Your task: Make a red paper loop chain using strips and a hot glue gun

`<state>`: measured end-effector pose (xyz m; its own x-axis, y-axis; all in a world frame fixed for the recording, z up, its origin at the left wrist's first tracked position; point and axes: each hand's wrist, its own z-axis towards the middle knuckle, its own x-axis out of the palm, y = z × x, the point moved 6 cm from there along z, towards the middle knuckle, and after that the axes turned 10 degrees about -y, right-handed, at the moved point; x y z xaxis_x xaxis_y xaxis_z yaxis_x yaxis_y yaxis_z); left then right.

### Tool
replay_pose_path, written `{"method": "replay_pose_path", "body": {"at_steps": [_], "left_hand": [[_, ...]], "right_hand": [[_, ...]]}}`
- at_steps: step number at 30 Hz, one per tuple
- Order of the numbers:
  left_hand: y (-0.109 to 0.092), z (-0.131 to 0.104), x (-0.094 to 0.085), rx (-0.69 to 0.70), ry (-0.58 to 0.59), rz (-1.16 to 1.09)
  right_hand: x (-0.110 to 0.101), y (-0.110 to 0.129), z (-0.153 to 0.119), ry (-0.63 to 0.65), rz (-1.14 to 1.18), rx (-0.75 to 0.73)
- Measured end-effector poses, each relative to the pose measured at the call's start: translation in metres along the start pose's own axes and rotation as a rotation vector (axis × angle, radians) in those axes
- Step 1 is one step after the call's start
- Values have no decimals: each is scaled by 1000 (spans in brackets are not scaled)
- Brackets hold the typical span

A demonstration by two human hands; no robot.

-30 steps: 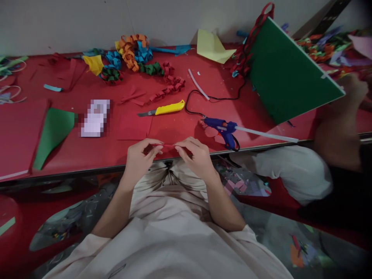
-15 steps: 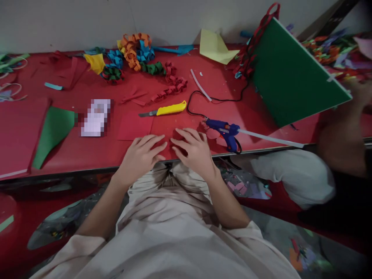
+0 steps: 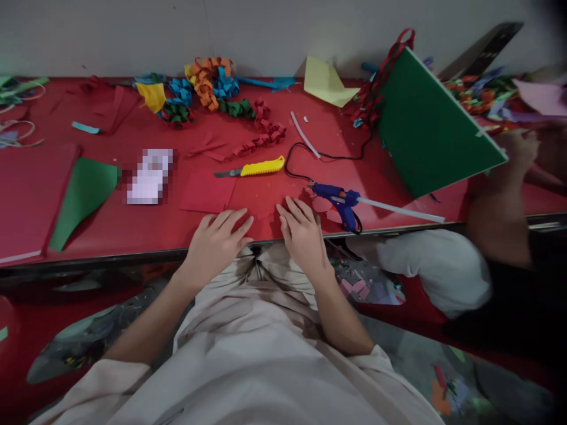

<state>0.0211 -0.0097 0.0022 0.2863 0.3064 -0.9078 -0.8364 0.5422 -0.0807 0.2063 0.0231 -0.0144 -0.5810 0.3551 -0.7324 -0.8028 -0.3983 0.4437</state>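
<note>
Farther apart than half a second ago, both hands lie at the near edge of the red table, and the red strip they pinched a second ago is hard to make out against the surface. At the centre of the frame, the left hand and right hand are loose, fingers stretched forward, palms down; whether paper lies beneath them I cannot tell. Just right of the right hand sits a blue glue gun, a white glue stick jutting from its back. Just beyond the left hand lies a red paper sheet, the blade of a yellow cutter over its upper right corner. Farther up, a red paper chain trails from the upper centre. A green board stands tilted at upper right, another person's hand beside its right corner.
</note>
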Motion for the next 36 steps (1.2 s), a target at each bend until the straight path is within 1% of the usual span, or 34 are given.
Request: {"method": "replay_pose_path", "body": {"at_steps": [2,4,5,7,10,12,15,18,20,22,24,27,29,31,34,36], "left_hand": [[-1,1,-2,-61,-74,-37],[1,2,-3,-164,-133,-95],[2,2,-2,-217,-142,-131],[3,2,1,-295,-123,-217],[3,6,4,-339,-99,-338],[7,10,1,-369,-142,-434],[21,15,-3,-492,-238,-572],[39,15,-7,-597,-318,-571],[49,15,-12,-596,-374,-493],[55,13,-15,-547,-389,-350],[56,9,-15,-470,-325,-183],[53,-6,-9,-367,-150,-40],[52,-21,-9,-331,-86,-9],[52,-36,-15,-314,-69,18],[54,-53,-26,-286,-62,45],[54,-61,-32,-241,-61,47]], "right_hand": [[-1,2,0,-1,33,-17],[-1,5,-1,-9,65,-32],[-1,5,-1,-7,75,-37],[0,7,-2,13,77,-43],[1,10,-2,34,95,-45],[0,12,1,22,154,-28],[-4,12,5,-8,292,46],[-8,11,8,-31,454,129],[-9,10,10,-59,529,152],[-9,7,14,-112,535,168],[-7,2,19,-173,471,201],[-1,-2,26,-219,263,210],[2,1,28,-216,91,186],[5,6,26,-200,-20,151],[11,15,21,-149,-47,73],[15,16,19,-109,-43,38]]}}
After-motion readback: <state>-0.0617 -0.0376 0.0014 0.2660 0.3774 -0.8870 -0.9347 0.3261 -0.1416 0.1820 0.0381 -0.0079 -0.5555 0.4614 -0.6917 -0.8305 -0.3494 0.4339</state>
